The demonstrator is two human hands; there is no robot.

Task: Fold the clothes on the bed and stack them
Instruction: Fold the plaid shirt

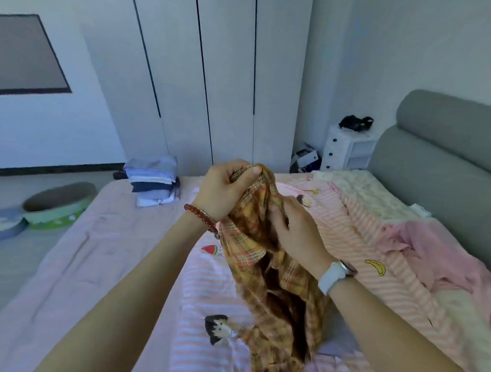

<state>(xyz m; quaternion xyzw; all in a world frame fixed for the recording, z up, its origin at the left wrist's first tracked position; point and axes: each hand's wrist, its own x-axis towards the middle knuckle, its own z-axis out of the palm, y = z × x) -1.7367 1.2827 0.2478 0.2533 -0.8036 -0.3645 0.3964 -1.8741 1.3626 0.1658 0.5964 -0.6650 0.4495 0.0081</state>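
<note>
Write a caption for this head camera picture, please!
Both hands, left hand and right hand, hold up a plaid shirt over the bed.

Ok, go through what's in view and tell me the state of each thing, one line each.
Plaid shirt: unfolded, bunched, held up over the bed.
Left hand: grips the shirt's top edge.
Right hand: grips the shirt lower down.
Pile of clothes: folded, stacked at the bed's far corner.
Pink garment: unfolded, crumpled by the headboard.
Wardrobe doors: closed.

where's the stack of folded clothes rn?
In the head view, the stack of folded clothes sits on the far left corner of the bed, up-left of the left hand gripping the plaid shirt, near the wardrobe.
</note>
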